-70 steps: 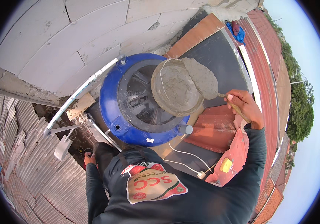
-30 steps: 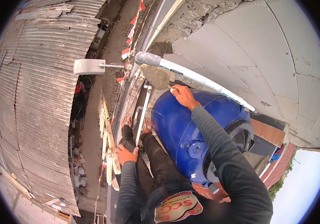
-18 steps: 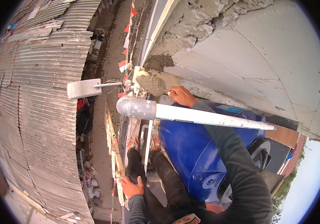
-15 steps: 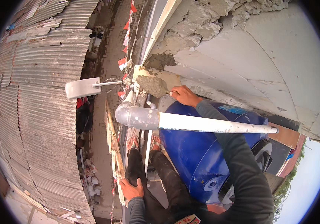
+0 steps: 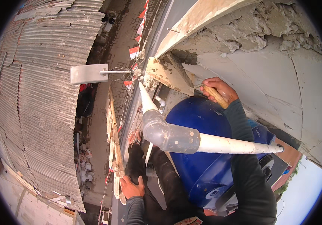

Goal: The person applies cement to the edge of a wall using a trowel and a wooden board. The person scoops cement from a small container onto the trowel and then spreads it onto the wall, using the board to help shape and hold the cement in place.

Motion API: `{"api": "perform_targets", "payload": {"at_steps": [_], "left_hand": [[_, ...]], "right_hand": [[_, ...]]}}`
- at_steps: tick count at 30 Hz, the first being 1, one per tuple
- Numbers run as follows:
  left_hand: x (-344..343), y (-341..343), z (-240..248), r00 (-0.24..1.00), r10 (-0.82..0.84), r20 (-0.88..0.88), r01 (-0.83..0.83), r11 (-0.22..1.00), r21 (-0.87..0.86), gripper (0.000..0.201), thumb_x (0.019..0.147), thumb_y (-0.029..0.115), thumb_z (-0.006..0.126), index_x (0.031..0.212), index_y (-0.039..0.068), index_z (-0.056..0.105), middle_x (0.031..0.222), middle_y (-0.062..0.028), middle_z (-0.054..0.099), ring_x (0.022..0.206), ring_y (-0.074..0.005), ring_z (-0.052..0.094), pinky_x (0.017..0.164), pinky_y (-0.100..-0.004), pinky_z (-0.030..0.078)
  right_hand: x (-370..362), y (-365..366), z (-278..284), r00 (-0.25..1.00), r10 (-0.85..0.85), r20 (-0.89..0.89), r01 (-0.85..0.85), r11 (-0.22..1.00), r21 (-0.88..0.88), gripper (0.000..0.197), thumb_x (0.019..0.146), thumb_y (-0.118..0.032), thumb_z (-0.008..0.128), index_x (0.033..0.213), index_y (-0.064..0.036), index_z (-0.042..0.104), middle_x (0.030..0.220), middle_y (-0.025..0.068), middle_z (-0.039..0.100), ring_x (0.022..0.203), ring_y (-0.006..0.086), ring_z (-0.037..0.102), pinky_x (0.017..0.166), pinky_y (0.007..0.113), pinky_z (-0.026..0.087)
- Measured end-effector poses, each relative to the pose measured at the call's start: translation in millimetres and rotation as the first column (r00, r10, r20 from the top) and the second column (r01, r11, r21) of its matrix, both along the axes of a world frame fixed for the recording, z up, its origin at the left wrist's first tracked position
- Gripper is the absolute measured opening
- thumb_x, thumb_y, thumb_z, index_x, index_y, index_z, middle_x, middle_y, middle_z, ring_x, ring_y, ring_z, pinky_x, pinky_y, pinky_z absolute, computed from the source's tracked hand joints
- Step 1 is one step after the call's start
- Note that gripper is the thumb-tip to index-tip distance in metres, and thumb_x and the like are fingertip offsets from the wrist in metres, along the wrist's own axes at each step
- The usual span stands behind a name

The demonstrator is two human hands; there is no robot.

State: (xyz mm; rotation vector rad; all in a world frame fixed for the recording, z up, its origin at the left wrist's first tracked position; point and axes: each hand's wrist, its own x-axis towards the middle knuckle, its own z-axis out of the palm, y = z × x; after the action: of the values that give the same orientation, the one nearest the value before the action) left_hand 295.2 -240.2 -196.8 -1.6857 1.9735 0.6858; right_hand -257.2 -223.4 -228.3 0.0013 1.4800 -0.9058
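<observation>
beside the wall (image 5: 255, 78), the right hand (image 5: 223, 89) grips a wooden-handled trowel (image 5: 181, 71); the grip of the left hand (image 5: 132, 188) is unclear.

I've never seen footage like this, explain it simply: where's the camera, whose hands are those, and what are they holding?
There's no machine: these are a person's bare hands, filmed by a head-worn fisheye camera looking down, so straight edges bend. The right hand grips a trowel by its wooden handle, its blade seen nearly edge-on beside a pale, spotted board. The left hand, by the dark trousers, shows nothing held. Around them are a blue tank, a white pipe and a pale wall.
</observation>
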Motion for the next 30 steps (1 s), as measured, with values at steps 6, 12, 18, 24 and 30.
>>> {"api": "perform_targets", "payload": {"at_steps": [6, 12, 18, 24, 30], "left_hand": [[-4, 1, -2, 0.999, -0.039, -0.005, 0.038, 0.999, -0.024, 0.053, 0.076, 0.037, 0.081, 0.102, 0.002, 0.052, 0.103, -0.0195, 0.053, 0.101, -0.0419, 0.058, 0.086, -0.0518, 0.048], [-5, 6, -6, 0.998, -0.059, -0.014, 0.058, 0.998, -0.034, 0.052, 0.077, 0.038, 0.08, 0.101, 0.002, 0.053, 0.104, -0.0198, 0.053, 0.102, -0.0414, 0.058, 0.086, -0.052, 0.048], [-3, 15, -5, 0.999, -0.034, 0.003, 0.034, 0.998, -0.054, 0.052, 0.076, 0.037, 0.081, 0.101, 0.002, 0.053, 0.103, -0.0198, 0.053, 0.101, -0.042, 0.058, 0.085, -0.0529, 0.048], [-2, 15, -4, 0.999, -0.036, -0.003, 0.036, 0.999, -0.005, 0.054, 0.077, 0.037, 0.081, 0.104, 0.001, 0.051, 0.108, -0.0231, 0.053, 0.103, -0.0449, 0.058, 0.087, -0.0545, 0.048], [-5, 17, -4, 0.998, -0.049, 0.028, 0.048, 0.999, 0.002, 0.057, 0.078, 0.037, 0.08, 0.108, 0.0, 0.049, 0.11, -0.0232, 0.052, 0.105, -0.0454, 0.058, 0.086, -0.0551, 0.049]], "right_hand": [[18, 28, 20, 0.939, 0.204, -0.277, -0.197, 0.979, 0.051, 0.026, 0.101, -0.023, 0.056, 0.097, 0.0009, 0.065, 0.073, 0.0073, 0.061, 0.053, 0.0109, 0.056, 0.046, 0.029, 0.045], [1, 1, -156, 0.48, 0.484, -0.732, -0.438, 0.855, 0.278, 0.035, 0.102, -0.025, 0.056, 0.088, 0.0053, 0.065, 0.074, 0.0127, 0.061, 0.056, 0.0185, 0.055, 0.053, 0.04, 0.043], [5, 2, -184, 0.508, 0.357, -0.784, -0.37, 0.912, 0.176, 0.034, 0.1, -0.026, 0.058, 0.089, 0.0054, 0.065, 0.077, 0.0158, 0.062, 0.065, 0.0236, 0.057, 0.064, 0.041, 0.046], [21, 23, -165, 0.679, 0.245, -0.692, -0.234, 0.966, 0.112, 0.032, 0.098, -0.026, 0.06, 0.096, 0.0049, 0.067, 0.082, 0.0206, 0.065, 0.076, 0.0292, 0.06, 0.076, 0.043, 0.048], [30, 30, -143, 0.687, 0.166, -0.708, -0.197, 0.98, 0.04, 0.033, 0.1, -0.027, 0.06, 0.102, 0.0047, 0.067, 0.083, 0.0194, 0.066, 0.076, 0.0264, 0.062, 0.075, 0.043, 0.048]]}}
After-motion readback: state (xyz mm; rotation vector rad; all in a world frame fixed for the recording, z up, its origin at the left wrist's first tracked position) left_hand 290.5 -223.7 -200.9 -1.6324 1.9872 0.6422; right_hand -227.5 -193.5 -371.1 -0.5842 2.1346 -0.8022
